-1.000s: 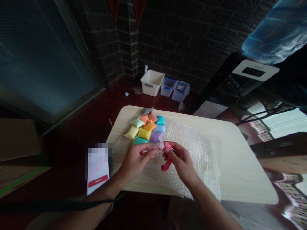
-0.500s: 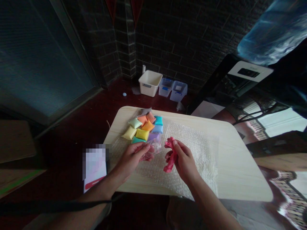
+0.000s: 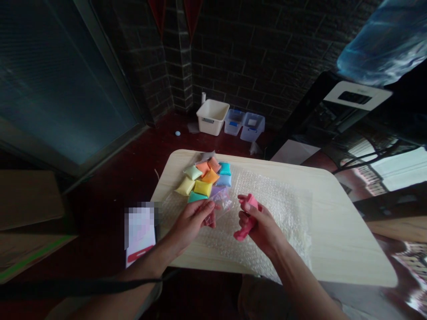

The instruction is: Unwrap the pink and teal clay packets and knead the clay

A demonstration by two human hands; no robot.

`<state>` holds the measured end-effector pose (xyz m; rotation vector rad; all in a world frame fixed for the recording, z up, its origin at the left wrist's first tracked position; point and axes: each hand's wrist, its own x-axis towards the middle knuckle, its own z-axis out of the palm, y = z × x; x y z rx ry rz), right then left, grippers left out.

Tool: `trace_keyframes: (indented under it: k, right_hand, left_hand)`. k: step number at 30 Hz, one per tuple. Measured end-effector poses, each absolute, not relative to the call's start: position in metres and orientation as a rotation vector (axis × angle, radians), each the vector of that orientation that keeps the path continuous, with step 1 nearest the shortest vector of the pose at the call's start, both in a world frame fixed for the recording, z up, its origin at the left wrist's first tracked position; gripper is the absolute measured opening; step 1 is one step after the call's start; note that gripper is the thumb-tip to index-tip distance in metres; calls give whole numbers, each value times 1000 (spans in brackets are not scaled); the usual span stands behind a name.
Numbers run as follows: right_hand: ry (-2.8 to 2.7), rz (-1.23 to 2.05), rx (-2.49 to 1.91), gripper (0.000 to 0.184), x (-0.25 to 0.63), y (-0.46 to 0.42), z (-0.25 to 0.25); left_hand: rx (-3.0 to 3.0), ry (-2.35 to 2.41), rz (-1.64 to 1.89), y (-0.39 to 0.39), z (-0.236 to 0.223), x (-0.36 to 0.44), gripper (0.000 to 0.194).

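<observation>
At lower centre, gripping pink strip (image 3: 247, 226), long axis toward upper right, in curled right hand (image 3: 267, 232); pinching clear wrapper (image 3: 224, 203), just leftward, in left hand (image 3: 189, 222)

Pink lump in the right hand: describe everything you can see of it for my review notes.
The pink lump is one long, uneven, matte piece that looks like soft modelling clay. The right hand grips it around the middle, fingers hiding part of it. It slants, upper end farther from the person, lower end poking out toward the left hand's side, above the bubble wrap. No wrapper shows on it.
</observation>
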<state>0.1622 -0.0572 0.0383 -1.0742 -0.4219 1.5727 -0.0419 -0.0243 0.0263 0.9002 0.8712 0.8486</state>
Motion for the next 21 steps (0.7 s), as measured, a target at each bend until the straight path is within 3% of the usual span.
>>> trace_keyframes:
  k: [9,15,18,21]
  right_hand:
    - [-470,1508,-1119,37,145,-64,40]
    - [-515,1383,-1175,35,138,-65,34]
    - [-519,1330,-1193,34,144,-62,32]
    - [-523,1307,-1199,35,149,-60,33]
  left_hand:
    - [978,924,924,-34,23,-31,51]
    - [1290,942,841,-39,15,-32,44]
    - [1272,931,846,-36,17,-35,30]
    - [1212,985,896,-32,19,-37,28]
